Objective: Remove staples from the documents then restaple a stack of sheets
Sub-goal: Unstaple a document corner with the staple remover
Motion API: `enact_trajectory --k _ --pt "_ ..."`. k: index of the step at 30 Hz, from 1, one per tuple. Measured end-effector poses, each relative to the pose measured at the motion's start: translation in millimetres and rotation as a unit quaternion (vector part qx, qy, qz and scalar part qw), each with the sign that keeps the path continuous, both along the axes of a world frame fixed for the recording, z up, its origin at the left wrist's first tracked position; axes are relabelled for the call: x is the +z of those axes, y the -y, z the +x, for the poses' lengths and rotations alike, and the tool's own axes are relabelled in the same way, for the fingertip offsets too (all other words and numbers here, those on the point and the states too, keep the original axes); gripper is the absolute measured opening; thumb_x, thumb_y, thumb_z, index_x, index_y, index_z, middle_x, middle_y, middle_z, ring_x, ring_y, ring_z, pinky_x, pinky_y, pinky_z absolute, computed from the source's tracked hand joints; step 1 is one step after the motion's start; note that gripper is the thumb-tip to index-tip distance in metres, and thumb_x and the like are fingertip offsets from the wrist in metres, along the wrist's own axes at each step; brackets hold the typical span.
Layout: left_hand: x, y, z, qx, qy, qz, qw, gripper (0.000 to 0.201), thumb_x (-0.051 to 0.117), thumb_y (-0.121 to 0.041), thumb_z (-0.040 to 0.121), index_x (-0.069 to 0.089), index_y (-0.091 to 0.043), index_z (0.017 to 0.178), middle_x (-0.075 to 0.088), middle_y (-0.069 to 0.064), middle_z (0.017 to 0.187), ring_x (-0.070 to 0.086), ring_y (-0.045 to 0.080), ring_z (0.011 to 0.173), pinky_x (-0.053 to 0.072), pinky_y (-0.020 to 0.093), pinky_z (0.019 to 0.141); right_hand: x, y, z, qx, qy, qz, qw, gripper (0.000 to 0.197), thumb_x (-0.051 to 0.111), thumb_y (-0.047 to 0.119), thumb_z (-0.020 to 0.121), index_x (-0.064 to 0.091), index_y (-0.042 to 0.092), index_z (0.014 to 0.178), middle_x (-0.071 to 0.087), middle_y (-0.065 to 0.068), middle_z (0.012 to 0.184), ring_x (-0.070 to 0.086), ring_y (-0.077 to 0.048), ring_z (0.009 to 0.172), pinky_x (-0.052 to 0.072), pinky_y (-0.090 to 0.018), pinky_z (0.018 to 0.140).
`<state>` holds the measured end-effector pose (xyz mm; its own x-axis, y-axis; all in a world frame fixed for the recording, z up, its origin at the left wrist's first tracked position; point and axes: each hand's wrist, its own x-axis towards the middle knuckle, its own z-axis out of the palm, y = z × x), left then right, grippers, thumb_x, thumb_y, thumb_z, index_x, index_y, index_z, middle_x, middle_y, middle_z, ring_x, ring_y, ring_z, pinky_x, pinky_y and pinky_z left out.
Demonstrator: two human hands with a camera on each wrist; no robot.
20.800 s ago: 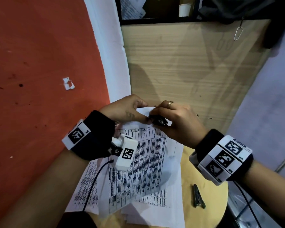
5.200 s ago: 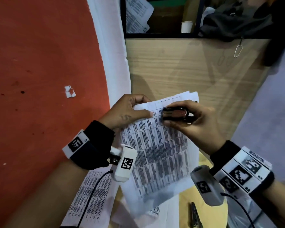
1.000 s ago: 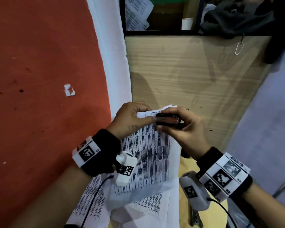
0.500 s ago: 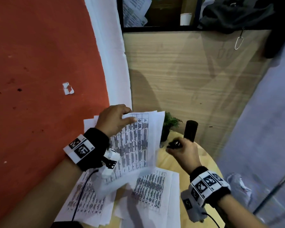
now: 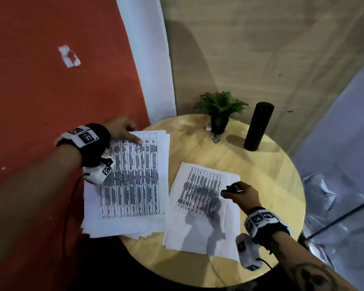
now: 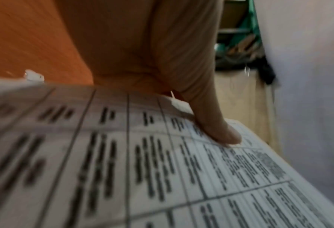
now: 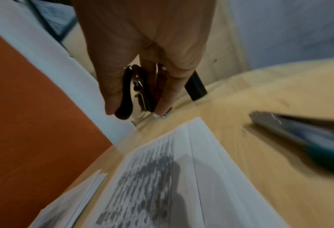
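A stack of printed sheets (image 5: 135, 185) lies on the left of the round wooden table (image 5: 261, 175), overhanging its edge. My left hand (image 5: 136, 133) pinches its far left corner, with the thumb (image 6: 220, 131) pressed on top of the stack of printed sheets (image 6: 162, 169). A second pile of sheets (image 5: 200, 208) lies to the right. My right hand (image 5: 232, 191) hovers over that pile's right edge and grips a black and chrome staple remover (image 5: 234, 187), held between thumb and fingers (image 7: 111, 98) as the staple remover (image 7: 135, 92) shows in the right wrist view.
A stapler (image 7: 303, 138) with a teal end lies on the table right of the second pile. A small potted plant (image 5: 220, 110) and a black cylinder (image 5: 259, 126) stand at the table's far side. An orange wall (image 5: 51, 80) is on the left.
My left hand has lowered the held sheets onto the left side of the table. My right hand has drawn back from near the black cylinder to the right pile, still holding the staple remover.
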<state>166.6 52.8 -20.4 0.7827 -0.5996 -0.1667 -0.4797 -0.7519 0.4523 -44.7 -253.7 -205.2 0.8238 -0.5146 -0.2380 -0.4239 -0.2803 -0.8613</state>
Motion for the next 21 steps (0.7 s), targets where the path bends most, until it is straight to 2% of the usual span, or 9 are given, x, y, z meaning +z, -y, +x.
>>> enact_trajectory --k 2,4,7,9,11,14,16,18,21 --pt "-25 1 17 -0.021 -0.021 0.085 0.996 0.029 0.077 -0.018 0.076 0.060 -0.022 0.053 0.053 -0.010 0.050 0.049 0.010 0.053 0.031 0.025 0.052 -26 0 3 -0.018 -0.031 0.036 0.999 0.030 0.087 0.028 0.057 0.061 0.023 0.072 0.071 -0.007 0.089 0.065 -0.028 0.087 0.053 -0.047 0.081" --pt "-50 6 29 -0.041 -0.011 0.184 0.982 0.010 0.073 -0.019 0.081 0.069 -0.009 0.082 0.061 0.000 0.074 0.057 0.019 0.075 0.037 0.023 0.058 -51 0 4 -0.037 -0.053 0.076 0.995 0.027 0.085 0.025 0.063 0.060 0.020 0.073 0.070 -0.011 0.089 0.065 -0.032 0.089 0.052 -0.048 0.083" --pt "-85 18 41 -0.070 0.040 0.341 0.937 0.034 0.063 -0.028 0.090 0.060 -0.015 0.122 0.061 -0.001 0.118 0.055 0.020 0.112 0.042 0.027 0.088 -77 -1 0 -0.066 -0.069 0.118 0.988 0.020 0.081 0.016 0.069 0.061 0.019 0.070 0.070 -0.016 0.087 0.065 -0.033 0.089 0.051 -0.045 0.083" --pt "-104 29 48 -0.095 0.085 0.441 0.888 0.044 0.056 -0.031 0.093 0.047 -0.026 0.136 0.048 -0.005 0.140 0.042 0.018 0.130 0.034 0.033 0.102 -75 -5 -4 -0.103 -0.052 0.168 0.979 0.013 0.077 0.009 0.074 0.064 0.013 0.073 0.068 -0.015 0.081 0.063 -0.029 0.081 0.052 -0.041 0.078" --pt "-118 38 54 -0.121 0.109 0.516 0.841 0.043 0.052 -0.030 0.095 0.043 -0.031 0.137 0.042 -0.009 0.145 0.033 0.018 0.135 0.029 0.038 0.106 -72 -8 -5 -0.127 -0.036 0.222 0.966 0.012 0.071 0.009 0.079 0.061 0.007 0.086 0.063 -0.006 0.079 0.058 -0.022 0.076 0.050 -0.028 0.067" --pt "-136 51 64 -0.139 0.101 0.552 0.816 0.035 0.053 -0.029 0.094 0.050 -0.033 0.128 0.046 -0.009 0.139 0.031 0.020 0.135 0.027 0.041 0.105 -71 -10 -5 -0.145 -0.041 0.264 0.953 0.018 0.069 0.012 0.082 0.058 0.005 0.095 0.063 0.002 0.072 0.060 -0.010 0.066 0.047 -0.024 0.066" --pt "-148 55 66 -0.127 0.099 0.560 0.813 0.034 0.055 -0.032 0.092 0.051 -0.032 0.126 0.048 -0.007 0.137 0.032 0.020 0.133 0.027 0.041 0.106 -74 -8 -5 -0.174 -0.011 0.288 0.942 0.019 0.068 0.003 0.080 0.060 -0.005 0.095 0.064 -0.001 0.070 0.061 -0.009 0.063 0.046 -0.025 0.070" --pt "-165 57 68 -0.092 0.100 0.549 0.825 0.035 0.055 -0.032 0.092 0.052 -0.029 0.126 0.050 -0.003 0.135 0.033 0.021 0.132 0.024 0.043 0.109 -71 -10 -5 -0.174 -0.020 0.307 0.935 0.025 0.070 0.014 0.081 0.057 0.005 0.100 0.061 -0.001 0.078 0.058 -0.011 0.068 0.043 -0.029 0.076" --pt "-187 55 69 -0.049 0.107 0.531 0.839 0.036 0.049 -0.032 0.096 0.048 -0.026 0.131 0.047 0.000 0.138 0.028 0.023 0.136 0.019 0.044 0.113 -73 -7 -5 -0.194 0.011 0.349 0.917 0.019 0.063 -0.001 0.084 0.052 0.001 0.100 0.062 -0.002 0.062 0.060 -0.006 0.053 0.048 -0.017 0.055"
